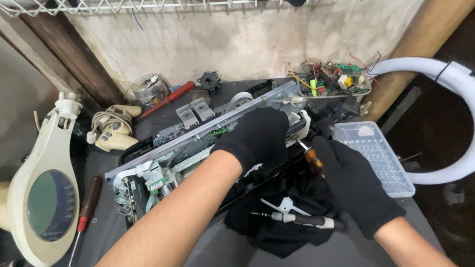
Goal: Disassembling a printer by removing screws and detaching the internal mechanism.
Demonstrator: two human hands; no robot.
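Observation:
Both my hands wear black gloves. My left hand (257,136) lies palm-down on a dismantled printer chassis (173,143) with a long grey metal rail and white plastic parts, which runs diagonally across the dark table. My right hand (354,185) grips a screwdriver with an amber and black handle (312,159). Its shaft points up-left into the chassis, just beside my left hand. Under the machine lies a black cloth (277,235).
A second screwdriver with a white and black handle (302,219) lies on the cloth. A clear plastic parts tray (381,160) sits right. Loose circuit boards (336,79), a beige game controller (115,129), a magnifier lamp (44,198), a red-handled screwdriver (85,212) and a white hose (455,84) surround the work.

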